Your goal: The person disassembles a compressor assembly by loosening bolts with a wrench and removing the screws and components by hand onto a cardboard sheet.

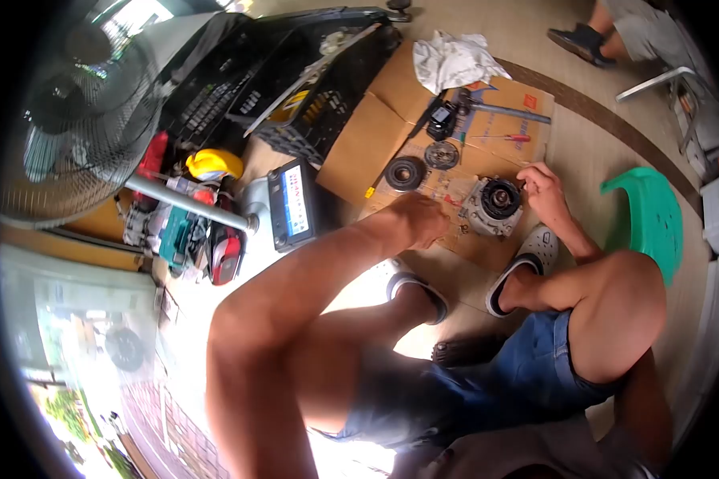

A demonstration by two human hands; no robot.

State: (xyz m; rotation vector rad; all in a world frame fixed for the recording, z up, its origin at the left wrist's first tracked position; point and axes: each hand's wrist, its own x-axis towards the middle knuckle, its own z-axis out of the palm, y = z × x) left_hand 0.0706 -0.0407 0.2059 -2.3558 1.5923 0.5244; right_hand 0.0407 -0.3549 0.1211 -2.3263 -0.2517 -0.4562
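Shorts blue, clogs white with dark trim. Stool solid green. Cloth white. Cardboard brown. My screwdriver handle: red.

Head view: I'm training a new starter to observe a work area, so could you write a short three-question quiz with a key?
1. Which lies on the cardboard: (a) the fan, (b) the red-handled screwdriver, (c) the green plastic stool?
2. True or false: the metal housing lies between the left hand and the right hand.
3. How many round parts lie left of the housing?

Key: 1 b; 2 true; 3 two.
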